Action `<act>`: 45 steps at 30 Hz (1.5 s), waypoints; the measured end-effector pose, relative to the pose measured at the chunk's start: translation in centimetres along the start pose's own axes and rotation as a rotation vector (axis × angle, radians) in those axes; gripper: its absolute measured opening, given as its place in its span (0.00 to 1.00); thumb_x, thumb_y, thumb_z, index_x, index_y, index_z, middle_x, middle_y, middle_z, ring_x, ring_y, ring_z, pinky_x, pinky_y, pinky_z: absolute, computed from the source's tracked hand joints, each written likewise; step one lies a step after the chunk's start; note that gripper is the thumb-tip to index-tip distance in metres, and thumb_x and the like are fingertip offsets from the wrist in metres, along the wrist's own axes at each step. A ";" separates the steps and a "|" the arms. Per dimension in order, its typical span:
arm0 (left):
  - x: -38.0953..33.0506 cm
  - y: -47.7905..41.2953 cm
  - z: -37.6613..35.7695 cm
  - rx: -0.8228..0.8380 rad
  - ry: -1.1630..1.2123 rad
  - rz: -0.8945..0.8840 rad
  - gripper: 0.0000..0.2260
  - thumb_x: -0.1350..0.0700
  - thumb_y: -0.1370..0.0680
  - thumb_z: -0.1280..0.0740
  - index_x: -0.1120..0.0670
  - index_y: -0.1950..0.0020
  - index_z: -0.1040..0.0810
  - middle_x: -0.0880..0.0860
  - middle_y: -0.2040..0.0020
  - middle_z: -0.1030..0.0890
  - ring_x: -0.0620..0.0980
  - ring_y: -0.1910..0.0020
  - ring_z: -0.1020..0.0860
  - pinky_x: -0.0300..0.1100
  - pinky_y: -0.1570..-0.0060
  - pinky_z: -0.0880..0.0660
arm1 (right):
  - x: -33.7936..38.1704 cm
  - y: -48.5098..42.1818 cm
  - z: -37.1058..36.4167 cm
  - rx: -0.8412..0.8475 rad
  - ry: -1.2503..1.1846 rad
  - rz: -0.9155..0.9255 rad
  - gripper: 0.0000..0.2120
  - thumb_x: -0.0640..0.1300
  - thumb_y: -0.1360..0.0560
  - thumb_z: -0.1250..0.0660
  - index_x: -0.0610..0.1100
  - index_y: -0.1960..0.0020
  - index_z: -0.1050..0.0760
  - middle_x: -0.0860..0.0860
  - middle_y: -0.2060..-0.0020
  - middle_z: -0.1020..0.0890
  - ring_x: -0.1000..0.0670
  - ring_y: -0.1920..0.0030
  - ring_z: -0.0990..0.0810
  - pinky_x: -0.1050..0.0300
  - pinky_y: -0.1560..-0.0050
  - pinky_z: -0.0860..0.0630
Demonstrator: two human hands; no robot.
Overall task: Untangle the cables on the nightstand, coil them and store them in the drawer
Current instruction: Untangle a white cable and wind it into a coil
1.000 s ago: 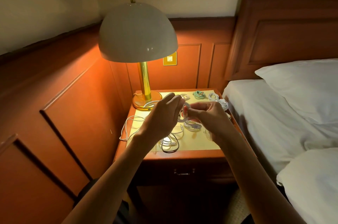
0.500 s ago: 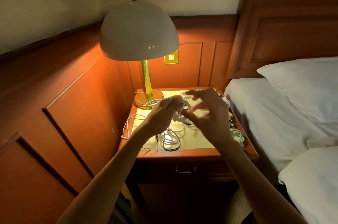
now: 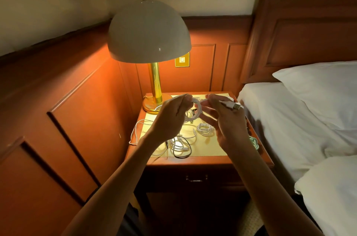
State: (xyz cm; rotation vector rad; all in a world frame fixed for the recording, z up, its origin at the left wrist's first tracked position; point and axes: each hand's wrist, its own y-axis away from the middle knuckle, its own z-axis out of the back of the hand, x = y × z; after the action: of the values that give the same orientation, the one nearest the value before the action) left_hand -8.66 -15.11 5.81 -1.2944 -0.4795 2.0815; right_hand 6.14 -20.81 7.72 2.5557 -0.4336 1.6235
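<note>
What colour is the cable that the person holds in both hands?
The cable is white; the head view shows it best.

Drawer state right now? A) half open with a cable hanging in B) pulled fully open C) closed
C: the drawer shows only its front, no gap; the left hand and right hand hold a cable above the nightstand.

Right hand (image 3: 228, 120) swept round the loops of white cable (image 3: 199, 109) pinched in the left hand (image 3: 170, 120), then drew back; USB plug (image 3: 236, 106) surfaced, sticking out just past the right grip.
</note>
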 end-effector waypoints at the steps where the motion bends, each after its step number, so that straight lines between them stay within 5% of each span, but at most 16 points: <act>1: -0.1 0.1 0.2 -0.003 0.038 0.044 0.12 0.52 0.15 0.45 0.48 0.53 0.23 0.43 0.60 0.20 0.39 0.59 0.20 0.34 0.58 0.24 | 0.2 -0.2 0.4 0.017 0.033 0.006 0.02 0.37 0.23 0.30 0.41 0.54 0.18 0.43 0.57 0.13 0.44 0.53 0.13 0.51 0.55 0.16; 5: -0.2 0.1 0.8 -0.001 0.147 0.183 0.14 0.52 0.15 0.46 0.48 0.55 0.23 0.45 0.61 0.20 0.41 0.60 0.20 0.43 0.56 0.22 | 0.4 -0.7 2.0 0.091 0.177 0.033 0.04 0.39 0.27 0.26 0.40 0.53 0.16 0.44 0.58 0.13 0.42 0.57 0.14 0.53 0.61 0.17; 8: -0.5 0.1 0.3 0.017 0.257 0.257 0.17 0.51 0.15 0.47 0.52 0.59 0.25 0.43 0.67 0.24 0.40 0.68 0.27 0.38 0.69 0.30 | 0.0 -0.6 2.8 0.122 0.250 0.046 0.11 0.46 0.29 0.27 0.42 0.49 0.16 0.46 0.57 0.13 0.45 0.59 0.15 0.52 0.62 0.17; 12: -0.5 0.1 -0.1 0.013 0.396 0.371 0.18 0.49 0.15 0.47 0.50 0.60 0.25 0.42 0.70 0.25 0.40 0.69 0.30 0.36 0.68 0.33 | -0.9 -0.7 3.6 0.075 0.453 0.144 0.12 0.50 0.29 0.26 0.49 0.47 0.15 0.53 0.56 0.13 0.50 0.65 0.16 0.48 0.62 0.16; 16: -0.3 0.4 -0.3 0.028 0.411 0.396 0.18 0.48 0.15 0.47 0.50 0.59 0.25 0.45 0.67 0.27 0.42 0.68 0.30 0.37 0.68 0.33 | -1.6 -0.6 4.5 -0.010 0.925 0.429 0.09 0.48 0.27 0.26 0.55 0.46 0.16 0.57 0.52 0.14 0.60 0.66 0.17 0.60 0.64 0.18; 19: -0.6 0.5 -0.8 0.041 0.396 0.399 0.18 0.47 0.15 0.47 0.52 0.57 0.24 0.48 0.66 0.26 0.44 0.67 0.29 0.40 0.67 0.30 | -2.9 -0.4 4.1 -0.094 1.187 0.681 0.10 0.45 0.25 0.26 0.48 0.44 0.16 0.53 0.53 0.13 0.60 0.65 0.19 0.65 0.67 0.22; 26: -1.4 0.6 -1.3 0.072 0.365 0.409 0.17 0.48 0.15 0.47 0.48 0.56 0.23 0.47 0.64 0.22 0.43 0.64 0.21 0.45 0.56 0.23 | -2.8 -0.1 1.7 -0.032 0.263 0.064 0.06 0.34 0.21 0.34 0.43 0.50 0.21 0.46 0.55 0.14 0.47 0.57 0.13 0.57 0.60 0.17; 30: -0.7 0.5 -1.2 0.054 0.203 0.318 0.18 0.49 0.14 0.48 0.47 0.61 0.26 0.45 0.69 0.25 0.40 0.69 0.25 0.38 0.66 0.26 | -2.6 0.3 0.5 -0.025 -0.139 -0.215 0.07 0.31 0.20 0.39 0.39 0.47 0.23 0.43 0.58 0.13 0.44 0.56 0.13 0.56 0.60 0.17; 36: 0.4 0.7 -1.1 0.024 0.042 0.223 0.19 0.51 0.14 0.47 0.51 0.64 0.31 0.47 0.68 0.30 0.43 0.70 0.34 0.38 0.67 0.37 | -3.2 -0.3 0.9 0.082 -0.246 -0.429 0.11 0.36 0.24 0.34 0.38 0.43 0.21 0.40 0.50 0.14 0.44 0.54 0.13 0.52 0.55 0.15; 39: 1.1 0.8 -1.3 -0.015 -0.074 0.196 0.18 0.50 0.14 0.47 0.48 0.64 0.31 0.45 0.68 0.29 0.43 0.70 0.31 0.39 0.67 0.36 | -3.1 -0.4 1.4 0.185 -0.191 -0.520 0.15 0.39 0.25 0.34 0.39 0.38 0.21 0.41 0.48 0.16 0.44 0.50 0.16 0.53 0.52 0.18; 42: 1.7 0.8 -1.6 -0.100 -0.187 0.140 0.17 0.52 0.14 0.46 0.53 0.58 0.24 0.46 0.64 0.23 0.40 0.67 0.24 0.28 0.68 0.31 | -2.8 -0.7 1.5 0.215 -0.187 -0.532 0.13 0.38 0.19 0.40 0.39 0.38 0.22 0.42 0.46 0.17 0.43 0.43 0.19 0.50 0.46 0.22; 45: 2.5 0.4 -1.7 -0.187 -0.326 -0.004 0.16 0.55 0.14 0.43 0.59 0.52 0.19 0.47 0.61 0.21 0.43 0.66 0.20 0.28 0.68 0.27 | -2.4 -0.7 1.0 0.210 -0.206 -0.515 0.14 0.43 0.24 0.33 0.38 0.41 0.21 0.42 0.48 0.17 0.42 0.46 0.19 0.47 0.45 0.21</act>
State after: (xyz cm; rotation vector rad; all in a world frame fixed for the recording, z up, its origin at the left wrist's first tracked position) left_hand -8.05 -13.72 3.17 -1.0519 -0.8350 2.2988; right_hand 6.24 -19.85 5.22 2.6802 0.3814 1.2803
